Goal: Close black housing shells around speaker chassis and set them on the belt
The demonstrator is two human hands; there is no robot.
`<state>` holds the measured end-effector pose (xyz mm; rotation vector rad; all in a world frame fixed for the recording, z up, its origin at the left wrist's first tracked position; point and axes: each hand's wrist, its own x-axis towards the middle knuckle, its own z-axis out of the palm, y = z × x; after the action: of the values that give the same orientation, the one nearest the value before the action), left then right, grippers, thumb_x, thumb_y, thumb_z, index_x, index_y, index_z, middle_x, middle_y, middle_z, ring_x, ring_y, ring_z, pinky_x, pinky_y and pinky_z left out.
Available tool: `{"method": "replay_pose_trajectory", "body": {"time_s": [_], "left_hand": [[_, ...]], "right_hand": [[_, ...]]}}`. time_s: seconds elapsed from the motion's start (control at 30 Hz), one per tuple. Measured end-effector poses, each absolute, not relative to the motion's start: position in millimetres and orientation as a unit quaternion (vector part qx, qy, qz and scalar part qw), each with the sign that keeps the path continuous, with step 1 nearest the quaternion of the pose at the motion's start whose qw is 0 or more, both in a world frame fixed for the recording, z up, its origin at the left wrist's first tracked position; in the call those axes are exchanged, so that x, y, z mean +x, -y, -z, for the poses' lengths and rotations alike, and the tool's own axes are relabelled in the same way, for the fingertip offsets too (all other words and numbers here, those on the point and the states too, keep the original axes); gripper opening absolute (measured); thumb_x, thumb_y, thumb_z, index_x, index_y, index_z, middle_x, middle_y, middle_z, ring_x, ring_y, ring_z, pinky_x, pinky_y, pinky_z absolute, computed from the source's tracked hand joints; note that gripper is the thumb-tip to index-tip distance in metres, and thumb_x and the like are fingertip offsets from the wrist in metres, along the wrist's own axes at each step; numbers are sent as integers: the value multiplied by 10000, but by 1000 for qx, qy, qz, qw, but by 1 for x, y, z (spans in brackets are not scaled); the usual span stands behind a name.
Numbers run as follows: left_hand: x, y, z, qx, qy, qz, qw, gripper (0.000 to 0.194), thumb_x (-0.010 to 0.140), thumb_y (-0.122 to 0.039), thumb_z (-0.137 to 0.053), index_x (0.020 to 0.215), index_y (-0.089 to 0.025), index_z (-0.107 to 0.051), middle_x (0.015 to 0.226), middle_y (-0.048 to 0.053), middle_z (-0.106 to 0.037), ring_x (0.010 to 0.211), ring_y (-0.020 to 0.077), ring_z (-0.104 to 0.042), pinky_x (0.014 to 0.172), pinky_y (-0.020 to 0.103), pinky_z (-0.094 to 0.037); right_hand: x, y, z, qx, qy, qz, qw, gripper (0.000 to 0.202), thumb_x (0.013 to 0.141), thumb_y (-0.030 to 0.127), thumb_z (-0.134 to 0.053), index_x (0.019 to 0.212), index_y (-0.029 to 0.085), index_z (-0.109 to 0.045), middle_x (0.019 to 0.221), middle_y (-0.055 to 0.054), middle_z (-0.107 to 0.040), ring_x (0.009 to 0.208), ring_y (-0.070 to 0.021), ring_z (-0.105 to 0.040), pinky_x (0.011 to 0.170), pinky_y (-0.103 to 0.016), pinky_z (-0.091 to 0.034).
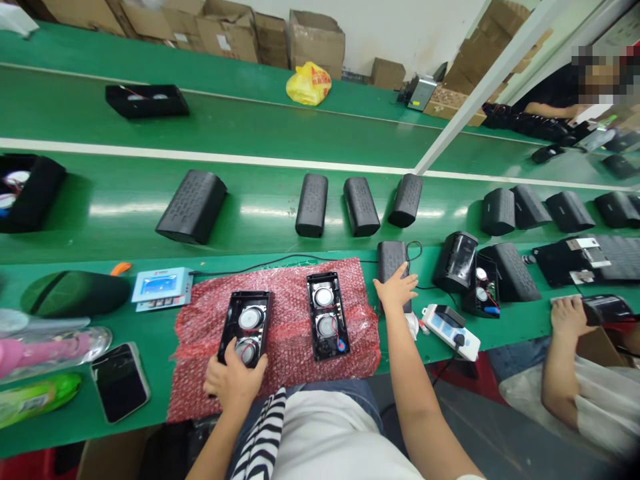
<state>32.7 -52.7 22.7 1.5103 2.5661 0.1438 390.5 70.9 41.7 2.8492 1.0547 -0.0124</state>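
Note:
My left hand [236,375] grips the lower end of an open black speaker housing [231,327], its thumb over the lower of two round drivers. The housing rests on red bubble wrap [290,333]. To its right, a second open housing [315,327] with two drivers and a blue-and-red part lies on the same wrap. My right hand [397,290], fingers spread, is over a closed black speaker [393,257] just past the wrap's right edge; whether it touches the speaker is unclear. A cable runs beside this speaker.
A phone [120,383], bottles and a small blue-screened device [161,289] are at left. Black speakers [311,205] stand along the green conveyor ahead. A power strip [451,332] lies right of my right hand. A co-worker's hand [567,317] is further right.

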Motion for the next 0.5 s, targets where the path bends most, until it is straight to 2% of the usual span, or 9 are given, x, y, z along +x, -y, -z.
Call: {"method": "replay_pose_trajectory", "body": {"time_s": [0.07, 0.2, 0.37, 0.5], "left_hand": [[33, 53, -23, 503, -859, -47, 83, 733, 719, -539, -530, 1342, -188, -369, 1274, 197, -329, 1179, 382, -362, 928, 518, -287], [33, 52, -24, 504, -857, -55, 89, 737, 721, -546, -522, 1344, -186, -364, 1293, 211, -327, 1188, 397, -357, 915, 538, -287], [33, 49, -27, 498, -860, -61, 94, 729, 723, -583, -485, 1332, -194, -390, 1279, 218, -350, 1160, 409, -387, 907, 556, -304], [31, 48, -23, 490, -863, -65, 103, 789, 705, -659, -432, 1343, -200, -377, 1294, 225, -345, 1171, 433, -380, 904, 577, -308]], "right_hand": [[393, -75, -44, 939, -338, 24, 62, 1155, 616, 594, -687, 1460, 176, -17, 1382, -305, -263, 1235, -434, -341, 871, -553, -367], [406, -77, -58, 932, -353, 67, 49, 1143, 616, 538, -709, 1461, 184, -24, 1227, -228, -432, 1072, -358, -511, 829, -457, -416], [407, -60, -80, 913, -390, 120, 25, 1137, 626, 573, -694, 1462, 248, 4, 1156, -165, -477, 1032, -326, -542, 827, -413, -420], [383, -52, -73, 896, -423, 139, 6, 1120, 643, 580, -684, 1461, 290, 23, 1158, -146, -476, 1021, -301, -549, 836, -391, -409]]}}
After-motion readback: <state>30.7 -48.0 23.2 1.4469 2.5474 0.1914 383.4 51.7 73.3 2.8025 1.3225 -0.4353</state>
